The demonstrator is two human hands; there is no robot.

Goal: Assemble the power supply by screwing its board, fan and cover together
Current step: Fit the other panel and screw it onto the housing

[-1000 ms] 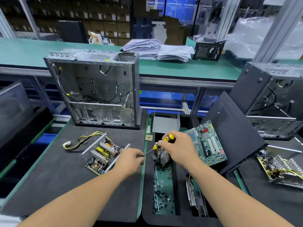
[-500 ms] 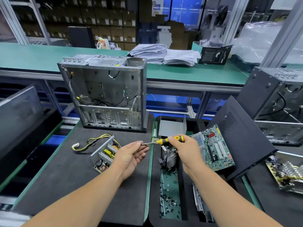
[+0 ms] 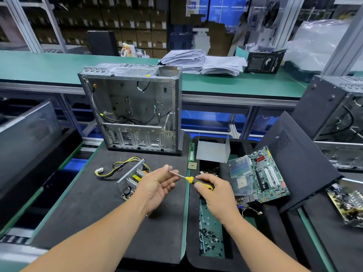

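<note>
Screwdriver (image 3: 193, 180) lay near-horizontal, tip leftward — right hand (image 3: 215, 195) gripped its handle, left hand (image 3: 157, 186) pinched the shaft; tray (image 3: 211, 250) held loose screws (image 3: 209, 235).

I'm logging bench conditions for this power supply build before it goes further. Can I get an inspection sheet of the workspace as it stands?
Surface: dark foam mat on a green bench.
Job's things: power supply board lies open on the mat, no cover on it; screwdriver held above the mat.
Clutter: loose screws in a tray; motherboard leaning at right; metal bracket.
Hands: right hand grips the screwdriver handle; left hand has its fingers at the shaft tip.
Cables: yellow and black wire bundle runs from the board.
Surroundings: open computer case upright behind; paper stacks on the far bench.
</note>
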